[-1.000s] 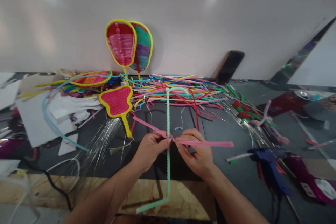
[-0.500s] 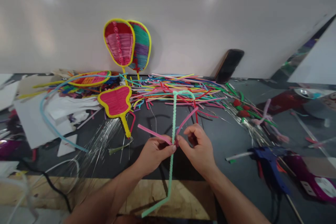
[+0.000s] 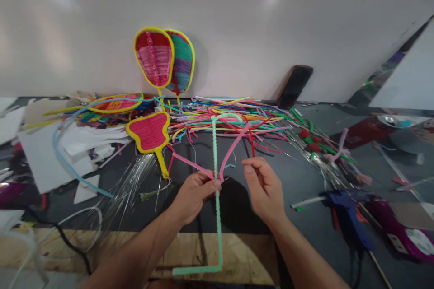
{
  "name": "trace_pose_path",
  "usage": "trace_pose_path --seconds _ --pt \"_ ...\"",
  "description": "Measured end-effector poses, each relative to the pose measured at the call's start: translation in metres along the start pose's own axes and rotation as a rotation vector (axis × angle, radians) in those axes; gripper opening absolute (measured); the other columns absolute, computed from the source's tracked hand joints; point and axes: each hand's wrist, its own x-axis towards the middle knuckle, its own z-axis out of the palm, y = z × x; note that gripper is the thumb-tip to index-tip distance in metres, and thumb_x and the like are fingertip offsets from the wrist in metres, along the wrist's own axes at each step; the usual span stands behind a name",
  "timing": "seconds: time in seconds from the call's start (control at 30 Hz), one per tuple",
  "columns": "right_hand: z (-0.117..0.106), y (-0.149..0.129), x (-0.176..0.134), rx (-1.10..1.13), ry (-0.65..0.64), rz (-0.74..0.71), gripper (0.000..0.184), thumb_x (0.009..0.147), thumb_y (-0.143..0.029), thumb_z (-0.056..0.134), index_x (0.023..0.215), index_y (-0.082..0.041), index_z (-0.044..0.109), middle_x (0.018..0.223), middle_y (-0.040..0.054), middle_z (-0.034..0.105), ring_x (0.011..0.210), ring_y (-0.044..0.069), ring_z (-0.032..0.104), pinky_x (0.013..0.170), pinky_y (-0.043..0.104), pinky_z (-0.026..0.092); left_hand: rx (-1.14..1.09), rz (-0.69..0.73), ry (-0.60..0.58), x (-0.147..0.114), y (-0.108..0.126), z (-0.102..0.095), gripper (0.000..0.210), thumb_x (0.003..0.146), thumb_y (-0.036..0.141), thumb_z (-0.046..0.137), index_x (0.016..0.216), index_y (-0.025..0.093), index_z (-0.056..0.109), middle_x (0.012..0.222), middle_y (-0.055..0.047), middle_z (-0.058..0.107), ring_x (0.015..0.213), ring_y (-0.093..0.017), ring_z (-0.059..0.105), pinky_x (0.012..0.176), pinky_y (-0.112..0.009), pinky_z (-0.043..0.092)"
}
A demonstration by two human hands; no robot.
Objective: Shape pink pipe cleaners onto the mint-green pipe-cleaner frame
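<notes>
My left hand (image 3: 193, 194) pinches a mint-green twisted pipe cleaner stem (image 3: 218, 221) together with a pink pipe cleaner (image 3: 233, 149) at their crossing. One pink end points up to the left and the other up to the right. The stem stands nearly upright, hooked over at its top and bent left at its foot. My right hand (image 3: 266, 185) hovers to the right of the crossing, fingers loosely curled, nothing seen in them and not touching the pipe cleaners. What lies under my left fingers is hidden.
Behind lies a heap of coloured pipe cleaners (image 3: 200, 122). A pink-and-yellow fan (image 3: 149, 133) rests at left, near silver wires (image 3: 130, 185). Two fans (image 3: 154, 58) lean on the wall, as does a phone (image 3: 294, 86). A blue glue gun (image 3: 349, 216) and a red can (image 3: 368, 131) are at right.
My right hand has let go of the pink pipe cleaner and moved right. The green stem, in my left hand, has shifted slightly left, its lower bend now nearly level.
</notes>
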Motion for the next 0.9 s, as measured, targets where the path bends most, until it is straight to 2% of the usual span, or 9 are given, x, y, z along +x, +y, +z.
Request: trace_pose_path --seconds 0.07,0.13,0.27,0.37,0.5,0.73,0.9 --pt "0.001 0.004 0.003 0.214 -0.005 0.217 0.012 0.083 -0.03 0.057 0.089 -0.021 0.062 0.066 -0.0024 0.052 0.054 0.009 0.045 0.05 0.022 0.038 -0.098 -0.063 -0.047 -0.001 0.001 0.0 0.016 0.068 0.025 0.073 0.067 0.014 0.062 0.058 0.002 0.057 0.055 -0.009 0.049 0.058 -0.023 0.039" --pt "0.005 0.009 0.004 0.458 -0.093 0.399 0.014 0.078 -0.032 0.064 0.086 -0.02 0.064 0.06 -0.0049 0.049 0.047 0.006 0.039 0.045 0.019 0.031 -0.169 -0.113 -0.116 -0.002 0.003 0.001 0.016 0.068 0.024 0.072 0.067 0.013 0.061 0.055 0.001 0.056 0.051 -0.009 0.049 0.057 -0.024 0.04" --pt "0.011 0.014 0.003 0.796 -0.189 0.595 0.017 0.069 -0.03 0.074 0.079 -0.019 0.065 0.06 -0.0047 0.054 0.041 0.002 0.038 0.039 0.016 0.026 -0.287 -0.2 -0.244 -0.006 0.006 0.002 0.015 0.067 0.023 0.072 0.068 0.011 0.062 0.051 0.0 0.054 0.048 -0.009 0.047 0.057 -0.026 0.041" --pt "0.012 0.013 -0.001 0.883 -0.287 0.633 0.019 0.068 -0.031 0.074 0.081 -0.019 0.066 0.054 -0.0042 0.059 0.033 0.001 0.033 0.033 0.014 0.02 -0.304 -0.24 -0.287 -0.007 0.005 0.001 0.014 0.067 0.021 0.071 0.07 0.01 0.064 0.051 0.0 0.054 0.048 -0.009 0.048 0.058 -0.027 0.042" --pt "0.009 0.011 -0.004 0.921 -0.405 0.66 0.026 0.069 -0.035 0.073 0.088 -0.019 0.065 0.04 -0.007 0.054 0.025 0.0 0.024 0.028 0.013 0.015 -0.287 -0.275 -0.305 -0.006 0.001 0.001 0.014 0.065 0.021 0.071 0.069 0.009 0.065 0.049 -0.001 0.055 0.047 -0.01 0.049 0.058 -0.028 0.043" --pt "0.01 0.009 -0.003 0.853 -0.384 0.683 0.029 0.066 -0.041 0.074 0.073 -0.016 0.063 0.036 -0.007 0.051 0.024 0.0 0.026 0.027 0.013 0.014 -0.157 -0.286 -0.303 -0.006 0.0 0.003 0.023 0.06 0.028 0.078 0.069 0.01 0.066 0.051 0.0 0.056 0.047 -0.009 0.05 0.058 -0.027 0.042" --pt "0.01 0.008 -0.002 0.769 -0.316 0.719 0.03 0.064 -0.037 0.076 0.06 -0.015 0.057 0.036 -0.0074 0.048 0.028 0.001 0.03 0.029 0.014 0.016 -0.057 -0.247 -0.302 -0.007 -0.002 0.003 0.026 0.059 0.032 0.079 0.069 0.012 0.066 0.056 -0.001 0.058 0.054 -0.01 0.051 0.058 -0.024 0.04"
